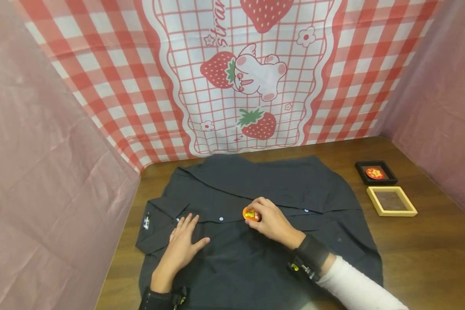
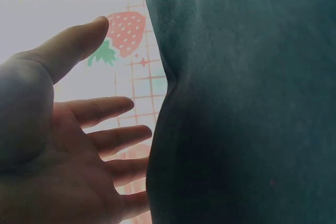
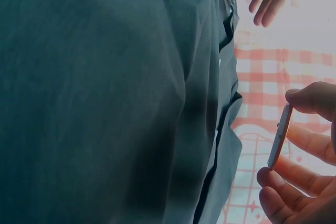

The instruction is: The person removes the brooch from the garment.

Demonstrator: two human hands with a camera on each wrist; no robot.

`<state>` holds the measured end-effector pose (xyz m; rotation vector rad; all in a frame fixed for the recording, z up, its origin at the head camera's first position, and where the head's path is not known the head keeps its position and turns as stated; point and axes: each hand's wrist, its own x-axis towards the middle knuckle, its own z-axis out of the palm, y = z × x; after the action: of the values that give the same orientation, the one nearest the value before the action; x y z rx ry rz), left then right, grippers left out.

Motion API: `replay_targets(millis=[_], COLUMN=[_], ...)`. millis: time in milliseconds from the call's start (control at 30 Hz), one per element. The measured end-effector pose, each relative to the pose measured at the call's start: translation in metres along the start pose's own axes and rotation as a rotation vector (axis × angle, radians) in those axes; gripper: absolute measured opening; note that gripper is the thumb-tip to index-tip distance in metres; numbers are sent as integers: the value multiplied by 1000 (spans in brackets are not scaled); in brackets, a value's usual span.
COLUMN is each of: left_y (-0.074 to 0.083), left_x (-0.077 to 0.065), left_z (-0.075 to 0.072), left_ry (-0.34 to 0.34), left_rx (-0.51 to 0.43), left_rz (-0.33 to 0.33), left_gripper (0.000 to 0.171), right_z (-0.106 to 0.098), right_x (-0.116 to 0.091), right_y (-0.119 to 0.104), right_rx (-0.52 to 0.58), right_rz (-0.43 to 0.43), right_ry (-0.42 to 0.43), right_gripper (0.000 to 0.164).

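Note:
A dark button-up shirt [image 1: 236, 258] lies spread on the table, its collar and label toward the left. Above its button strip, my right hand [image 1: 273, 221] pinches a round orange and yellow badge [image 1: 250, 214] by its rim, between thumb and fingers. Seen edge-on in the right wrist view, the badge [image 3: 280, 137] is a thin disc with a small fitting on one face, held apart from the cloth. My left hand [image 1: 184, 245] is near the collar with its fingers spread straight; in the left wrist view the fingertips reach the fabric.
On the right of the wooden table [image 1: 430, 249] lie a black frame [image 1: 391, 177] with a red round badge [image 1: 374, 173] inside and a pale yellow frame [image 1: 410, 210]. A red checked strawberry cloth [image 1: 263, 82] hangs behind; pink cloth [image 1: 54, 172] hangs at the sides.

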<state>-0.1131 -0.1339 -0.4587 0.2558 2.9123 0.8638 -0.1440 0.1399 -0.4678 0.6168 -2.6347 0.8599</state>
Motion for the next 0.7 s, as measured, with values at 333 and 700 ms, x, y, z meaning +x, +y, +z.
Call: replay_targets(millis=[333, 700], left_y=[3, 3], left_x=[0, 0], left_z=[1, 1], left_ry=[-7, -3], left_rx=[0, -10], left_rz=[-6, 11], left_gripper=[72, 71], right_z=[-9, -16], right_x=[-3, -7], right_y=[5, 12], right_rx=[13, 15], right_rz=[35, 83], right_ry=[0, 14], right_gripper=[27, 26])
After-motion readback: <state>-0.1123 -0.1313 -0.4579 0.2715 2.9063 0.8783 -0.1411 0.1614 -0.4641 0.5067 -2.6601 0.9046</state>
